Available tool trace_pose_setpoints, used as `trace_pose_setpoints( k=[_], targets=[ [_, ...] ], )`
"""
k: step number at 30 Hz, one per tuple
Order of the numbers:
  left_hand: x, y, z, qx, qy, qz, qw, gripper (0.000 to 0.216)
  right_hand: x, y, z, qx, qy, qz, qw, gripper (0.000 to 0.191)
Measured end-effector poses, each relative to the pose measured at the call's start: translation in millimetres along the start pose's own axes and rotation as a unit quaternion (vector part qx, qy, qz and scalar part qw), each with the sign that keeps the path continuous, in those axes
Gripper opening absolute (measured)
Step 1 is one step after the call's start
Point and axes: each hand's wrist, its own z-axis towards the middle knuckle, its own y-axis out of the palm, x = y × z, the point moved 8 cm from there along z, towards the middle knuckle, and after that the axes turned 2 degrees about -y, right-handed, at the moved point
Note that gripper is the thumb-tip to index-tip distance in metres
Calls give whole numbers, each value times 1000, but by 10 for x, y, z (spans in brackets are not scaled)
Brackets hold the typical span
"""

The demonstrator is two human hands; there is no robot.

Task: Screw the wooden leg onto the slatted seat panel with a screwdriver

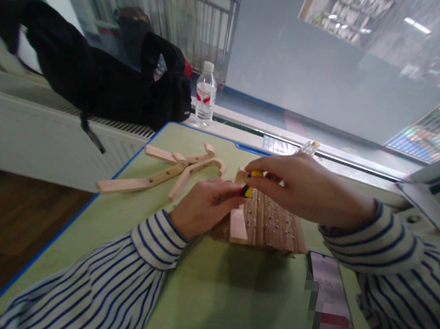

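My right hand (285,179) is closed around the upper end of a short yellow-and-black screwdriver (252,178), held upright. My left hand (209,202) pinches at its lower part, with fingertips close to a pale wooden strip (238,224); the tool's tip is hidden. That strip lies on a brown block of stacked corrugated cardboard (273,222), dotted with small pale bits. To the left, beyond my left hand, rest joined wooden pieces (167,172) with dark holes or screws and a curved end.
A green table (101,257) with a blue edge bears everything. At right lies a phone (330,286), partly pixelated. Behind, a water bottle (205,97) and a black bag (107,76) stand on the sill by the window. A small clear object (310,147) sits behind my right hand.
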Motion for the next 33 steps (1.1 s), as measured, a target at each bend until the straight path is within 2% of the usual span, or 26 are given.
trace_pose_setpoints(
  k=[7,15,26,33],
  targets=[
    [48,6,21,-7,8,1,1000,23,36,-17,8,25,26,-1,999,30],
    [16,-39,-5,44,-7,-3,999,20,32,8,10,8,12,5,1000,29],
    [9,-45,-15,36,10,0,999,19,-33,60,11,-26,-14,36,999,28],
    [12,-9,-6,12,8,2,1000,22,29,40,0,-17,4,23,1000,29]
  ],
)
